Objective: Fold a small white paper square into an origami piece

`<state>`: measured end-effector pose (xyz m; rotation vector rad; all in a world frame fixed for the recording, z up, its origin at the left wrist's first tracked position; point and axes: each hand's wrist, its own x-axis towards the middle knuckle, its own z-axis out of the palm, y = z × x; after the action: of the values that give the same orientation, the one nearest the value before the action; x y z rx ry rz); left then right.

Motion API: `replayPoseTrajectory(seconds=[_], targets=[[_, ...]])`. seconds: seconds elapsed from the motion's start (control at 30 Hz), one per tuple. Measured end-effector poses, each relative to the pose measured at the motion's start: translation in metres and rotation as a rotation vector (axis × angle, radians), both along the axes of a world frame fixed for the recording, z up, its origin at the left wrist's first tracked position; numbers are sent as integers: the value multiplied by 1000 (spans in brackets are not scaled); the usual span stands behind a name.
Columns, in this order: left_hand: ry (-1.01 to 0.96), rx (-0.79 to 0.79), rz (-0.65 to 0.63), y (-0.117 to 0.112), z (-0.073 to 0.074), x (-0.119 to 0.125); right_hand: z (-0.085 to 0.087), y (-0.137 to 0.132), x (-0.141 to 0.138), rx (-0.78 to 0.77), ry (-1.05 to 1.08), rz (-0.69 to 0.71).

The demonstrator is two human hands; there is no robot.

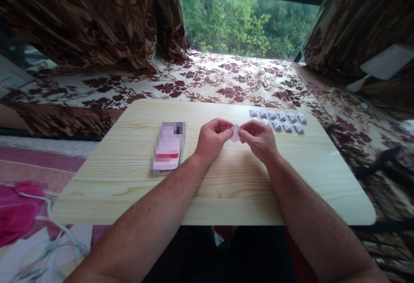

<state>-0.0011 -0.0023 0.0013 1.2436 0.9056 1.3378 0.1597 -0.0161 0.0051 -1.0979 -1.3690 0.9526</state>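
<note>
Flat object (pixel 167 146), perhaps a phone, blurred; paper (pixel 235 133) partly hidden.

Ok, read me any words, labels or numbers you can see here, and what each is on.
No readable text.
The phone on the wooden table: screen blurred, unreadable.
The paper piece pinched between left hand and right hand: no print visible.
The folded paper shapes in rows: no print visible.
</note>
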Motion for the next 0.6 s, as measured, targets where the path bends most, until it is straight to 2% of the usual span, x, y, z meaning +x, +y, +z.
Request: replayPoseTrajectory(seconds=[0.3,0.6], targets=[[109,39,7,-5,3,0,-2,-1,-4,12,24,9],[-16,-27,2,-3,2,3,2,-3,-2,68,56,23]])
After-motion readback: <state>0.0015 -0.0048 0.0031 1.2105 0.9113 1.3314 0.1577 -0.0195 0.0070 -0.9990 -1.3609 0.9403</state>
